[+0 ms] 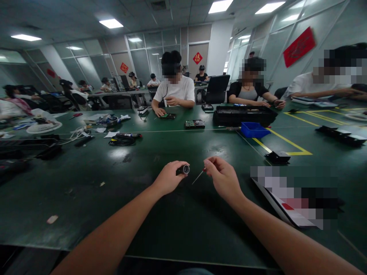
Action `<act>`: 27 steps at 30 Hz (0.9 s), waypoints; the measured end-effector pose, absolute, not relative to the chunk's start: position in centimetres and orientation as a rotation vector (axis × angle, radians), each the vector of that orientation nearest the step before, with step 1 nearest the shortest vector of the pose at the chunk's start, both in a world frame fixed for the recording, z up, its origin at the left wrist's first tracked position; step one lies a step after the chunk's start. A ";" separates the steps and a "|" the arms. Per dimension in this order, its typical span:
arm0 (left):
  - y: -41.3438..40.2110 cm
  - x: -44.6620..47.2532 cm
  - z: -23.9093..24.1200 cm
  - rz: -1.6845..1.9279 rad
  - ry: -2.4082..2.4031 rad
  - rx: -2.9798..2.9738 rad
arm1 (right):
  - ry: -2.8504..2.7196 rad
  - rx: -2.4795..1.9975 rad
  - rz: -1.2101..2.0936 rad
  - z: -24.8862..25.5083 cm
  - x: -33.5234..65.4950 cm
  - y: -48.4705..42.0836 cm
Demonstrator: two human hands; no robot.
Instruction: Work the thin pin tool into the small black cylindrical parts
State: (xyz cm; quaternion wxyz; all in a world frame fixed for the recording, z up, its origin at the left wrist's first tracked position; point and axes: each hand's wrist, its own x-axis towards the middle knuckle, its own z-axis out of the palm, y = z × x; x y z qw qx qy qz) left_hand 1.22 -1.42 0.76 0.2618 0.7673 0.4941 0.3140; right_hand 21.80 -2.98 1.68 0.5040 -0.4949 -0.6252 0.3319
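My left hand is closed round a short black flashlight, whose silver-rimmed round end faces right and towards me. Most of its body is hidden by the fingers. To the right, my right hand pinches a thin screwdriver by its red handle. The metal shaft slants down to the left, and its tip is apart from the flashlight by a small gap. Both hands are above the green table.
Ahead lie a bundle of black cable, a circuard-bearing device, a blue bin and a long black tray. Black parts and a white-edged flat object lie to the right. Co-workers sit across the table.
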 end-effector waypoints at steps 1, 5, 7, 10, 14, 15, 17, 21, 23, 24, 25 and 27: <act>-1.4 1.2 0.8 0.853 1.338 2.075 | -1.470 -1.169 0.799 1.7 21.8 -3.0; -1.3 1.0 0.5 0.895 1.339 2.072 | -1.322 -1.078 0.795 2.0 21.7 -2.9; -1.2 0.9 0.3 0.906 1.332 2.079 | -1.317 -1.063 0.810 1.9 21.7 -2.8; -1.2 0.9 0.1 0.906 1.319 2.102 | -1.370 -1.076 0.819 1.5 21.8 -2.6; -1.2 0.9 0.1 0.895 1.292 2.120 | -1.382 -1.107 0.807 0.9 21.9 -2.3; -1.2 0.9 0.1 0.893 1.287 2.118 | -1.375 -1.109 0.803 0.8 21.9 -2.2; -1.1 0.8 0.1 0.906 1.288 2.105 | -1.366 -1.103 0.798 0.8 21.9 -2.2; -1.1 0.8 0.2 0.921 1.289 2.093 | -1.379 -1.073 0.800 1.0 22.0 -2.2; -1.1 0.8 0.2 0.908 1.285 2.095 | -1.377 -1.072 0.803 0.9 22.0 -2.3; -1.2 0.8 0.2 0.906 1.281 2.095 | -1.375 -1.077 0.803 0.9 22.0 -2.3; -1.2 0.8 0.2 0.908 1.278 2.095 | -1.373 -1.082 0.799 0.9 21.9 -2.3; -1.2 0.7 0.2 0.912 1.275 2.098 | -1.375 -1.086 0.792 1.0 21.9 -2.3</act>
